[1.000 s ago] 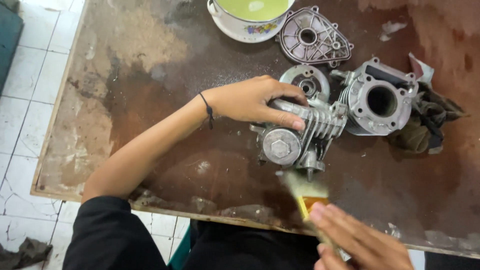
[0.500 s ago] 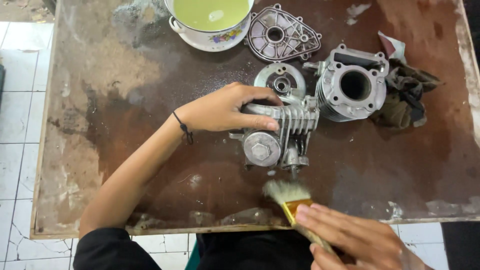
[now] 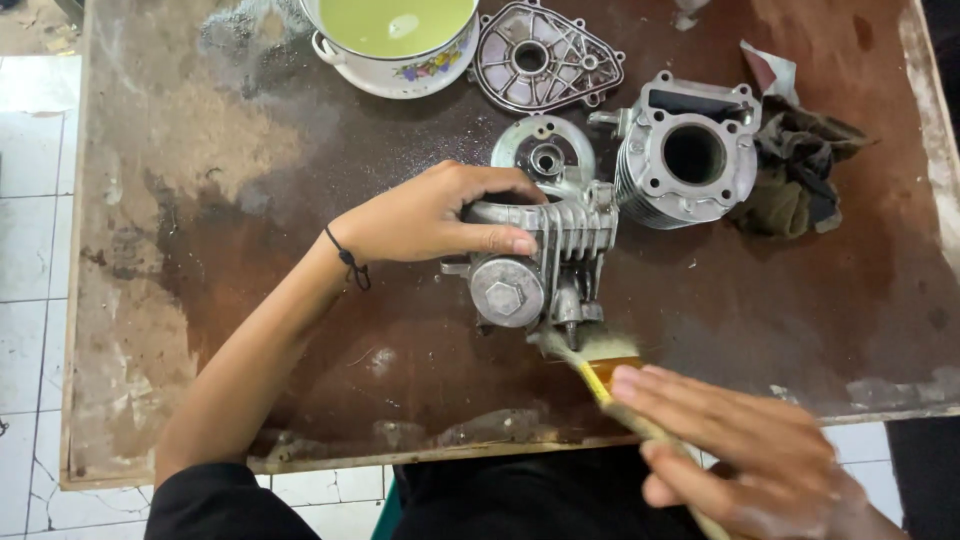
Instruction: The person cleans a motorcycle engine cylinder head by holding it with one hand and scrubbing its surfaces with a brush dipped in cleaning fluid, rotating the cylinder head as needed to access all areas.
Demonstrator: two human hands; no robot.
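Note:
My left hand grips the top of a finned grey metal engine cylinder head that rests on the worn brown table. My right hand holds a paintbrush with a yellow ferrule. Its pale bristles touch the lower front edge of the cylinder head. A thin black band circles my left wrist.
A grey cylinder block lies right of the head, next to a dirty dark rag. A round metal part and a flat triangular engine cover lie behind. A white pot of yellowish liquid stands at the far edge. Tiled floor lies to the left.
The brush has moved up from near the table's front edge until its bristles meet the cylinder head. My left hand keeps its grip.

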